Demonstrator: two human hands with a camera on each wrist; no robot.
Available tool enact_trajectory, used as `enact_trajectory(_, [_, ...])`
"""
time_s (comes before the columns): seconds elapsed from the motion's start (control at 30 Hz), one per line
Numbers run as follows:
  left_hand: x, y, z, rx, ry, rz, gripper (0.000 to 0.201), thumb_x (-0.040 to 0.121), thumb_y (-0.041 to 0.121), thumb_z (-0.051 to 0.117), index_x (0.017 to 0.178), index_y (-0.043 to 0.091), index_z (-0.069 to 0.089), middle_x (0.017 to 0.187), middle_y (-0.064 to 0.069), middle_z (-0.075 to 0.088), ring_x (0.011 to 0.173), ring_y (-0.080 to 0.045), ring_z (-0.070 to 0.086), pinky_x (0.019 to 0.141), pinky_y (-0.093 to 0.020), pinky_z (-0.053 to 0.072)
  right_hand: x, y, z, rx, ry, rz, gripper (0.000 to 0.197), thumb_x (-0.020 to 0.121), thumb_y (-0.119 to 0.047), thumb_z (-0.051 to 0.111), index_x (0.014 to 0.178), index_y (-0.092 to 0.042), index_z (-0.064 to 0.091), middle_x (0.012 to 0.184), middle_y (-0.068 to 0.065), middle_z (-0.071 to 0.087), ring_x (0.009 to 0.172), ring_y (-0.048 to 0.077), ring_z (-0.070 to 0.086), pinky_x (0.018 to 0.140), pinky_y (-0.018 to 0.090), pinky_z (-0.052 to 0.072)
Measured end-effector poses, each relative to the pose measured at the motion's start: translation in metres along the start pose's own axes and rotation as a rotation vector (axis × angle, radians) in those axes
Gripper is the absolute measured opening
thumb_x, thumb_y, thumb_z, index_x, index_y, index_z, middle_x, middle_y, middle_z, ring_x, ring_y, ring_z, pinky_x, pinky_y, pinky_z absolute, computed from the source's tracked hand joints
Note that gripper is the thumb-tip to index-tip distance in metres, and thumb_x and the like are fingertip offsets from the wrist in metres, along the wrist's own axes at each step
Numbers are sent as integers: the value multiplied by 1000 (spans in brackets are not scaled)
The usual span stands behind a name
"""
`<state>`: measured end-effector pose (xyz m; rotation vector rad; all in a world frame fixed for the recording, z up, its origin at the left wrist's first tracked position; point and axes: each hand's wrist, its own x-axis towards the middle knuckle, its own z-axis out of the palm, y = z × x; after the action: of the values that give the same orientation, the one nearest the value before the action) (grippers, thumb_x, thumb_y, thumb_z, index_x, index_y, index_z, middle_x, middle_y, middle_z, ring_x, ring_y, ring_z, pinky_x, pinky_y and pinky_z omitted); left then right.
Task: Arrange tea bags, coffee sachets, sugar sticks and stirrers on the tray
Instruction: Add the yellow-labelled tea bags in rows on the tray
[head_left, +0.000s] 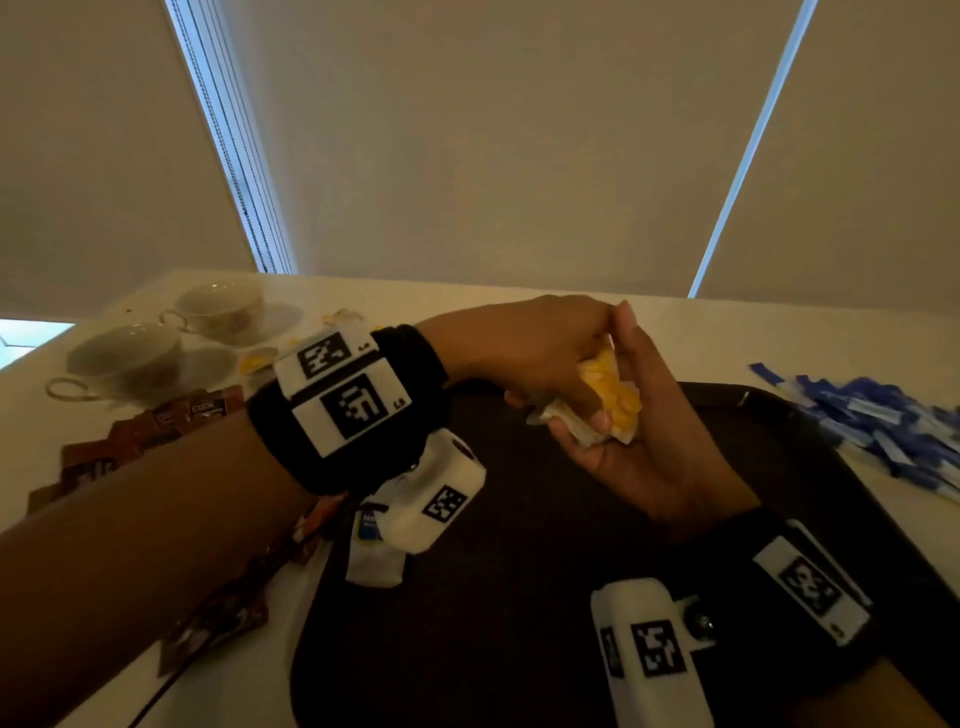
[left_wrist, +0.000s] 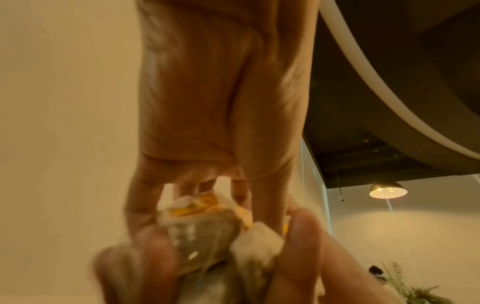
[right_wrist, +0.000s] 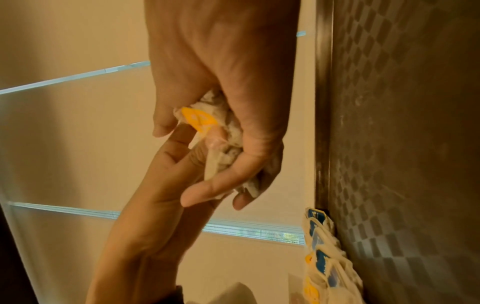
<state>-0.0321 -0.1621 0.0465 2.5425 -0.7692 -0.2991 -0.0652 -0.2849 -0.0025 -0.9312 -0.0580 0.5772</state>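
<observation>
Here we work at a white table (head_left: 519, 312) before drawn blinds (head_left: 467, 145), over a dark tray (head_left: 493, 597). Our left hand (head_left: 524, 353) and right hand (head_left: 639, 441) both clutch a bunch of yellow-tagged tea bags (head_left: 610, 395) above it. The brown sachets' (head_left: 171, 421) print is perhaps too blurred to read.

The tea bags (head_left: 610, 402) are mostly covered by both hands, their number unclear. The tray (head_left: 467, 597) is cut off by the lower edge. Beside the tray, the sachets' (head_left: 171, 421) print is blurred. The left-wrist view is smeared around the fingertips (left_wrist: 153, 253).
</observation>
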Motion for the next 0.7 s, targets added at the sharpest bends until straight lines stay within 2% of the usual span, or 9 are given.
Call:
enact_trajectory(0.03, [-1,-2,0,-59,14,21,43,76,21,77,107,16,49,93,-5,62,61,-21,62,45,-19,46,-1,-1,0,5,30,-11,57,70,-52,56,115,-18,61,114,14,66,103,28,65,59,24,56])
enact_trajectory(0.1, [-5,-7,2,-167,19,86,51,74,21,79,115,21,48,103,-4,61,81,-28,66,58,-29,56,-1,-3,-2,20,86,-32,35,78,-42,58,101,-16,65,97,7,72,83,20,70,54,21,55])
enact_trajectory(0.17, [-7,-14,5,-217,37,137,56,73,23,80,119,26,47,115,1,58,100,-21,62,79,-38,57,1,-3,-3,61,96,-35,25,87,-34,55,98,-14,65,86,4,72,71,14,68,50,20,53])
enact_trajectory(0.23, [-7,-21,7,-226,97,158,56,74,24,79,121,27,48,122,4,53,110,-9,55,87,-33,53,4,-2,-8,100,104,-17,25,91,-32,53,101,-12,64,85,5,70,66,13,66,48,20,52])
enact_trajectory(0.37, [-8,-33,12,-243,187,178,52,76,25,77,120,28,51,125,9,52,120,-2,46,77,-8,45,9,0,-14,166,145,19,26,92,-31,52,100,-7,60,74,7,66,45,8,55,45,19,51])
enact_trajectory(0.43, [-9,-37,13,-242,216,163,50,76,27,77,120,29,52,126,10,51,121,-1,45,77,-9,45,9,-1,-14,187,155,36,26,93,-30,52,100,-7,59,79,11,65,48,10,57,45,18,51])
enact_trajectory(0.53, [-12,-45,9,-210,304,141,41,79,28,73,116,30,55,124,11,51,116,-1,48,76,-8,45,9,-3,-15,170,148,63,28,94,-31,48,107,-8,58,98,16,63,71,19,65,47,19,52])
enact_trajectory(0.63, [-18,-53,6,-169,330,107,29,81,29,70,108,29,60,113,14,56,106,-1,53,74,-4,43,9,-4,-16,140,117,81,31,95,-33,45,112,-10,57,94,14,65,82,21,62,46,19,51])
enact_trajectory(0.7, [-21,-56,8,-170,333,89,18,82,30,68,99,24,64,106,13,60,100,-3,57,74,-10,43,9,-4,-16,110,88,103,31,95,-33,44,111,-11,58,93,13,65,82,21,62,47,19,51])
